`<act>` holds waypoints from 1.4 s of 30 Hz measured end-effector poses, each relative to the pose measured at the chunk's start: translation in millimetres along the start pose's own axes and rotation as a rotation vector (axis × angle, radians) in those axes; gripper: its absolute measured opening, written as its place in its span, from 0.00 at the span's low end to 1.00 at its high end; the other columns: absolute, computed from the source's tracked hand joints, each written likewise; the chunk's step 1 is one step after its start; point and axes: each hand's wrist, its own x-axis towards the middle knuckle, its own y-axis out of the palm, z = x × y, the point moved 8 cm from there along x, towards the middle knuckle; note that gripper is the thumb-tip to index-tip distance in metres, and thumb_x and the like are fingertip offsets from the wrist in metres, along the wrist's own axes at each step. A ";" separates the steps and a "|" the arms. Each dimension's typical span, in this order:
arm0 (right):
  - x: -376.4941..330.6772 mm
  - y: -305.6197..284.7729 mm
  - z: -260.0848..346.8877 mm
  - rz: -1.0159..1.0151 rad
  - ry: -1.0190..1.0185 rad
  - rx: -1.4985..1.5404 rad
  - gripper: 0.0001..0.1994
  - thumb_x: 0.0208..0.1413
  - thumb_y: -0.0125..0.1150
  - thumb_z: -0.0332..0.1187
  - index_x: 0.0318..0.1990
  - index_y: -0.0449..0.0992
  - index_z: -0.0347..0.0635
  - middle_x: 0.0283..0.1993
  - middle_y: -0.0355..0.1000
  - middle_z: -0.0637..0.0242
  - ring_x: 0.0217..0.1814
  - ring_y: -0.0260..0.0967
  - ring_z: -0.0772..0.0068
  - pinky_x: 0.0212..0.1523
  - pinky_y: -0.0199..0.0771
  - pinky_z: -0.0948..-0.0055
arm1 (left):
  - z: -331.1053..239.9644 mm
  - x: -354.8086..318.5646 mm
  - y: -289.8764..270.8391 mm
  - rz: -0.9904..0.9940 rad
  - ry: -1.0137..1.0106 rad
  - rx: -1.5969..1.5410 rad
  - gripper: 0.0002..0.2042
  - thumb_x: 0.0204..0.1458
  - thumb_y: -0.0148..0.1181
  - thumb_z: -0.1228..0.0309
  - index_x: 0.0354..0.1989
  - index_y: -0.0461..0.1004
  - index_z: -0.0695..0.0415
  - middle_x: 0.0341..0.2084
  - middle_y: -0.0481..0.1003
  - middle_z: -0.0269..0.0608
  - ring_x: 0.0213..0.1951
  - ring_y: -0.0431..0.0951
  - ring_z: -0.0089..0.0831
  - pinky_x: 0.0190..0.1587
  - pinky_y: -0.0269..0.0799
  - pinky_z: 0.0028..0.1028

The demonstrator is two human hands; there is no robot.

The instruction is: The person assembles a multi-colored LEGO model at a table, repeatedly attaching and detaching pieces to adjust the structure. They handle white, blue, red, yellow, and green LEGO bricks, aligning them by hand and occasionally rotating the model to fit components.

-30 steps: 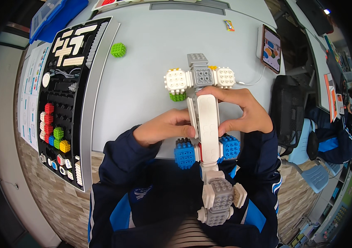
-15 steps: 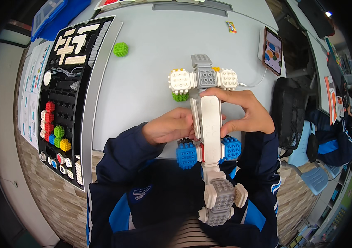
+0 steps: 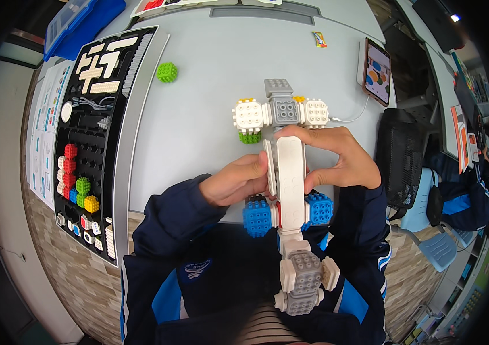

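A long model built of studded blocks (image 3: 291, 184) reaches from mid-table to just in front of my chest. White and grey cubes form its far end, blue cubes flank its middle, and grey cubes make up the near end. My right hand (image 3: 342, 155) curls round the long white plate on top, thumb on its right side and fingers at its far end. My left hand (image 3: 239, 179) pinches an upright white plate (image 3: 270, 167) along the left side; some of its fingers are hidden behind the model. One green cube (image 3: 250, 137) sits under the far left white cube.
At left lies a black parts tray (image 3: 92, 144) with white, red, green, blue and yellow pieces. A loose green cube (image 3: 167, 72) rests beside it. A phone (image 3: 377, 72) with a cable leans at right, near a black mesh bag (image 3: 399, 161). A blue bin (image 3: 78, 26) stands far left.
The model has shifted very slightly left, and my hands keep the same grip. My left thumb is now a little higher on the side plate.
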 end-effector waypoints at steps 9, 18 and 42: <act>-1.7 1.4 -1.6 -0.017 0.054 0.049 0.45 0.37 0.77 0.55 0.63 0.72 0.40 0.53 0.79 0.55 0.58 0.77 0.55 0.58 0.73 0.64 | -2.9 4.4 3.5 -0.004 0.028 -0.021 0.38 0.64 0.43 0.40 0.71 0.54 0.60 0.62 0.65 0.52 0.63 0.69 0.42 0.63 0.68 0.44; -3.2 1.1 -1.6 -0.006 0.040 0.057 0.45 0.37 0.78 0.52 0.63 0.71 0.36 0.53 0.78 0.54 0.58 0.77 0.57 0.59 0.70 0.65 | -3.0 10.1 5.0 0.020 0.082 -0.068 0.38 0.65 0.40 0.38 0.71 0.54 0.59 0.61 0.66 0.52 0.61 0.71 0.42 0.62 0.70 0.45; -6.3 0.5 1.0 -0.011 0.030 0.034 0.43 0.39 0.77 0.51 0.64 0.71 0.43 0.55 0.78 0.58 0.50 0.79 0.60 0.53 0.76 0.65 | 6.4 3.6 -4.0 0.116 0.010 -0.027 0.39 0.57 0.64 0.48 0.68 0.61 0.64 0.61 0.69 0.42 0.62 0.70 0.31 0.64 0.66 0.34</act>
